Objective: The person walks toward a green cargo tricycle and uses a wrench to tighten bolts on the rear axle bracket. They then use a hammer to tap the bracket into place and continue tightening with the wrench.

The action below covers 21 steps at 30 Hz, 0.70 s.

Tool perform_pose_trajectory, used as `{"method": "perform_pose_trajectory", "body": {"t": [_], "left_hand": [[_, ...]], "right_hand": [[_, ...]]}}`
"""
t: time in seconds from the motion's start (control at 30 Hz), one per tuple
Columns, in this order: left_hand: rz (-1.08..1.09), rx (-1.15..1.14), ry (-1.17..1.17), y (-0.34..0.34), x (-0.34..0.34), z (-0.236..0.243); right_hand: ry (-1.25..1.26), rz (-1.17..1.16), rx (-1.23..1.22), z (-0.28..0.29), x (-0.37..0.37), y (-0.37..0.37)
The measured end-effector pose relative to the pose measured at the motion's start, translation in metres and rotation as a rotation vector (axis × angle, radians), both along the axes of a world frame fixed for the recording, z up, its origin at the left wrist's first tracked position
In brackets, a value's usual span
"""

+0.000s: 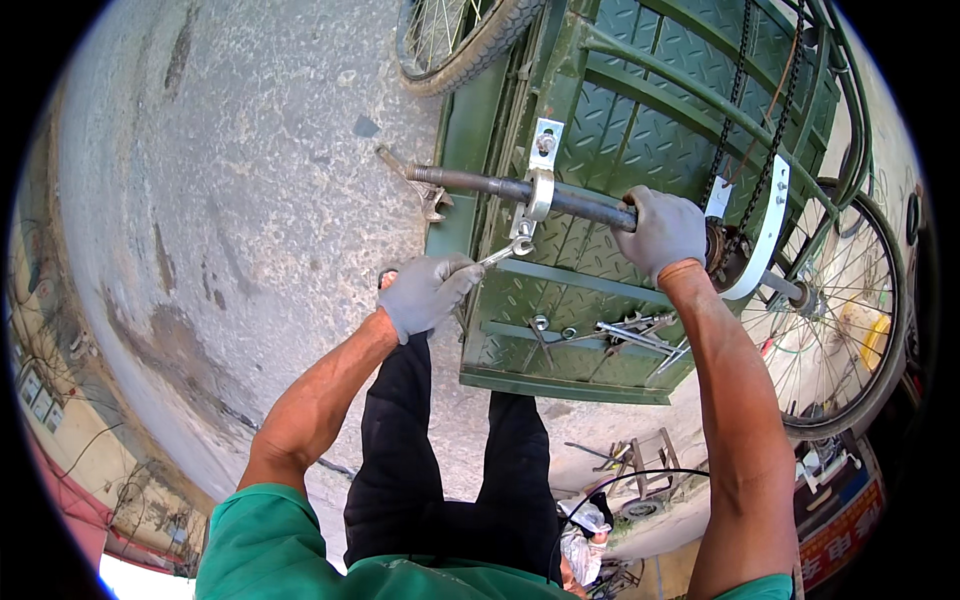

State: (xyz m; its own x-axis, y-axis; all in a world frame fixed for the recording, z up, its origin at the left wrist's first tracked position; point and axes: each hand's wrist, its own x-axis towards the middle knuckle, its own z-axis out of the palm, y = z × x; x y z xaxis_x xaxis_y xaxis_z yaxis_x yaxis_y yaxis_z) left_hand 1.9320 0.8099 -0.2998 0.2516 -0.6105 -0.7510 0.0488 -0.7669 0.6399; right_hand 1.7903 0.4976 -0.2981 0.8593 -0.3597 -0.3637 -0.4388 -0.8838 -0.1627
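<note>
My left hand [428, 296], in a grey glove, is closed round a silver wrench [507, 251]. The wrench's far end meets a bolt [524, 232] at the lower end of a metal bracket [541, 190]. That bracket wraps a dark steel axle [470, 182] with a threaded left end, lying across the green cart's underside. Farther right, my right hand [660, 232], gloved too, grips the axle beside the chain sprocket [716, 246]. A second bolt [545, 144] sits in the slotted upper end of the bracket.
The green cart bed [610, 110] has raised tread plate. Several wrenches [640, 335] lie on its near part. A spoked wheel [845, 310] stands at right, another tyre [470, 50] at top. An old rusty metal piece [434, 204] lies by the axle's threaded end. Chains [775, 140] run at upper right.
</note>
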Motion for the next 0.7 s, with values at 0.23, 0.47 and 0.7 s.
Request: {"method": "perform_pose_trajectory", "body": {"t": [0.23,0.47,0.7], "left_hand": [[-0.207,-0.086,-0.207,-0.008,0.04,-0.018],[0.04,0.007,0.016,-0.009,0.008,-0.023],[1.036,-0.312,0.786,-0.057,-0.143,-0.056]], "right_hand": [[0.032,-0.014,-0.006,0.0,0.003,0.0],[0.011,-0.004,-0.015,-0.003,-0.002,0.0],[-0.008,0.003,-0.029,-0.002,-0.003,0.001]]}}
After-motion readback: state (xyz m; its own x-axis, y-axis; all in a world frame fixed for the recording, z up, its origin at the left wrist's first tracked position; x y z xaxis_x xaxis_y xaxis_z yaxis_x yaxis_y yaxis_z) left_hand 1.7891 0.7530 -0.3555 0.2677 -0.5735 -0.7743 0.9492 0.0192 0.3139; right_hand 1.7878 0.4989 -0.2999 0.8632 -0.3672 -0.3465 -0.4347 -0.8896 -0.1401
